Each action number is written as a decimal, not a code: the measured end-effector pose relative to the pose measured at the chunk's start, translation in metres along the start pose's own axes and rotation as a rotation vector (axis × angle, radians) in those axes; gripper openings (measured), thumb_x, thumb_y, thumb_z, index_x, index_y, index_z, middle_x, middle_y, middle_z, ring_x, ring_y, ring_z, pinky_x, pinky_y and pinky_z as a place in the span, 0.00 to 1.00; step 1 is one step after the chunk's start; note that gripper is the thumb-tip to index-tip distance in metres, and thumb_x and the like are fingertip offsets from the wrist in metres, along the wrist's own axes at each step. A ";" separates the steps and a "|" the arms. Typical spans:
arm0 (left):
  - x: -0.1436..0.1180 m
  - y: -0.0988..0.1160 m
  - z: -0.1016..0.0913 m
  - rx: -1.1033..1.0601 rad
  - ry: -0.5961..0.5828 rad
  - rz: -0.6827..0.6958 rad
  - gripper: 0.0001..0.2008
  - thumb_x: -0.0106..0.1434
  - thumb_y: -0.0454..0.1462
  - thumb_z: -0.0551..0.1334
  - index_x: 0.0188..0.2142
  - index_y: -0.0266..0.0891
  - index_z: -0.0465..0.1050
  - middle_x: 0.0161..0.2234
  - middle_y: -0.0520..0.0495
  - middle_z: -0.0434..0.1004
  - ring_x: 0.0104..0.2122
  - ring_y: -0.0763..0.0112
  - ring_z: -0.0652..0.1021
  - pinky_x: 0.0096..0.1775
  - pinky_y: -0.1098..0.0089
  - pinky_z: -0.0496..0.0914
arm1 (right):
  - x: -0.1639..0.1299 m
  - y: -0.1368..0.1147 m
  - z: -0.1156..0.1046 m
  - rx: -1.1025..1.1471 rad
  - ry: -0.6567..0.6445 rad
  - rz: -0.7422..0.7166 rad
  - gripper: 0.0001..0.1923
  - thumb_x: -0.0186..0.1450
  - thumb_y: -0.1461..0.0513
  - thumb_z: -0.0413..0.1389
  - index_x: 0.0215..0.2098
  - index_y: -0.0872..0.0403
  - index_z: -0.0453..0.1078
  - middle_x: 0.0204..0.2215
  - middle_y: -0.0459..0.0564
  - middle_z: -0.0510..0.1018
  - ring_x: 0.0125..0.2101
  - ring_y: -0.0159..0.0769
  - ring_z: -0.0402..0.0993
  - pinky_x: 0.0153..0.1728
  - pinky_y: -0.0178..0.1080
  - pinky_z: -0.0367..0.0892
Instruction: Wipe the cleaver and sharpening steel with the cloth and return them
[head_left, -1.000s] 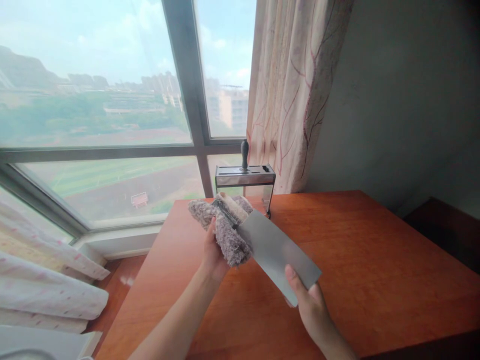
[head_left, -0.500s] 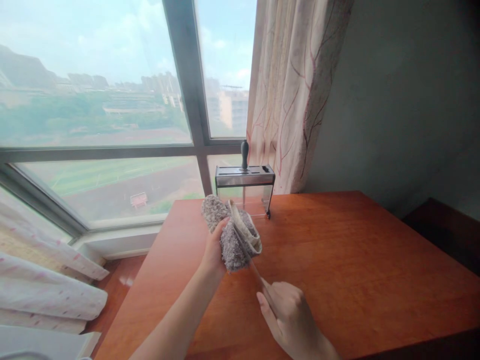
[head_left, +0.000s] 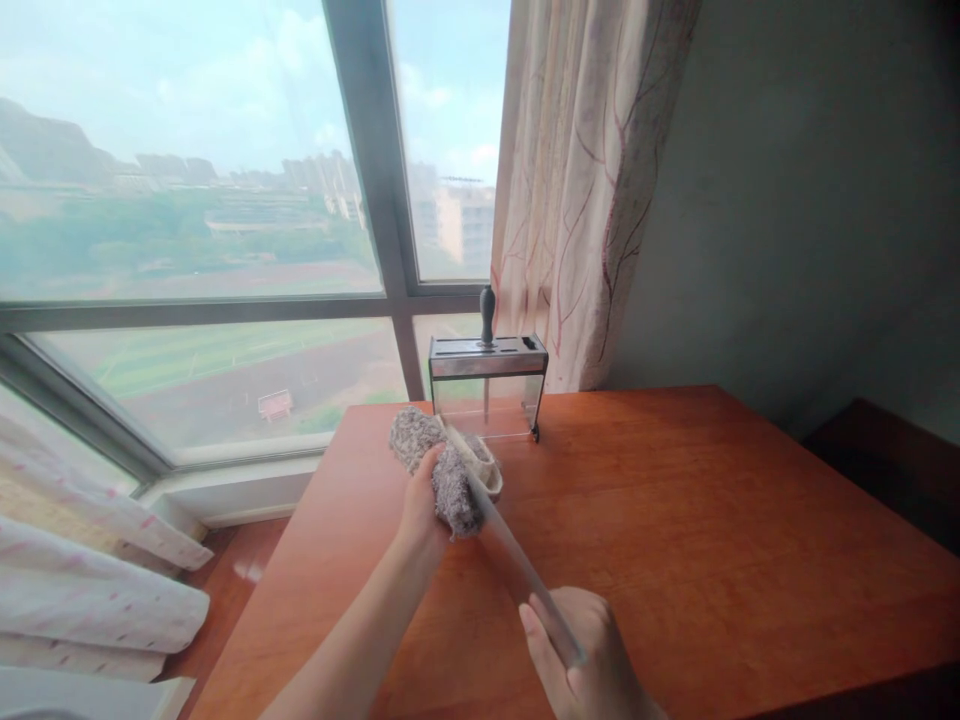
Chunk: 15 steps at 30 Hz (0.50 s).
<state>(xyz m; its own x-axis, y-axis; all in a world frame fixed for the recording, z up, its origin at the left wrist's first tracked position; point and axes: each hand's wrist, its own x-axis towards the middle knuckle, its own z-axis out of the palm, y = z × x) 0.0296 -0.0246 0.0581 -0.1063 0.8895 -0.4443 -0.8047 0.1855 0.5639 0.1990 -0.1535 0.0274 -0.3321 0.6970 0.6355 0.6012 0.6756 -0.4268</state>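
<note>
My left hand [head_left: 424, 512] is closed round a thick, fuzzy grey cloth [head_left: 454, 495] with a pale edge, held above the table. The cloth is folded about the blade of a knife [head_left: 517, 555], whose tip is hidden in it. My right hand [head_left: 589, 645] grips the knife's handle, lower and to the right, with the blade slanting up and left into the cloth.
Behind the cloth, a knife block [head_left: 487, 358] with clear sides stands on the reddish-brown wooden table [head_left: 675, 500], a dark-handled tool upright in it. Beyond are a large window [head_left: 195, 380] and a patterned curtain [head_left: 585, 180]; another curtain [head_left: 90, 570] hangs at the left.
The right hand has drawn down and right, so more of the blade shows outside the cloth. The left hand and cloth have shifted slightly left.
</note>
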 end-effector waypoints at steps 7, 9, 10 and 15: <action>-0.001 -0.027 -0.002 0.000 -0.083 -0.079 0.12 0.64 0.40 0.57 0.38 0.33 0.74 0.27 0.46 0.79 0.28 0.66 0.81 0.34 0.68 0.77 | 0.017 -0.005 -0.005 -0.129 -0.030 0.003 0.11 0.67 0.68 0.46 0.27 0.54 0.62 0.17 0.45 0.67 0.18 0.31 0.62 0.25 0.39 0.46; -0.002 -0.030 -0.002 -0.019 -0.084 -0.109 0.12 0.64 0.41 0.57 0.36 0.34 0.73 0.26 0.46 0.79 0.27 0.67 0.81 0.34 0.68 0.76 | 0.017 -0.003 -0.008 -0.119 -0.058 0.057 0.12 0.68 0.67 0.45 0.27 0.55 0.63 0.17 0.46 0.68 0.18 0.31 0.62 0.25 0.38 0.46; -0.002 -0.030 -0.002 -0.028 -0.080 -0.121 0.11 0.64 0.40 0.57 0.34 0.34 0.73 0.25 0.47 0.79 0.26 0.67 0.80 0.33 0.68 0.77 | 0.016 -0.003 -0.008 -0.088 -0.075 0.106 0.13 0.68 0.67 0.45 0.26 0.55 0.63 0.17 0.46 0.68 0.18 0.30 0.63 0.25 0.38 0.47; 0.001 -0.017 -0.002 -0.025 -0.072 -0.139 0.08 0.59 0.37 0.60 0.29 0.34 0.73 0.22 0.46 0.78 0.23 0.66 0.79 0.32 0.67 0.77 | 0.004 -0.005 -0.004 0.372 -0.157 0.591 0.22 0.70 0.54 0.44 0.20 0.53 0.60 0.15 0.45 0.65 0.18 0.30 0.64 0.23 0.33 0.54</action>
<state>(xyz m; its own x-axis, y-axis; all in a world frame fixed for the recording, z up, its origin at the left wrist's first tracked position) 0.0418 -0.0279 0.0471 0.0490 0.8837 -0.4655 -0.8230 0.2997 0.4825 0.1975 -0.1552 0.0345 -0.1446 0.9792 0.1423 0.4346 0.1921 -0.8799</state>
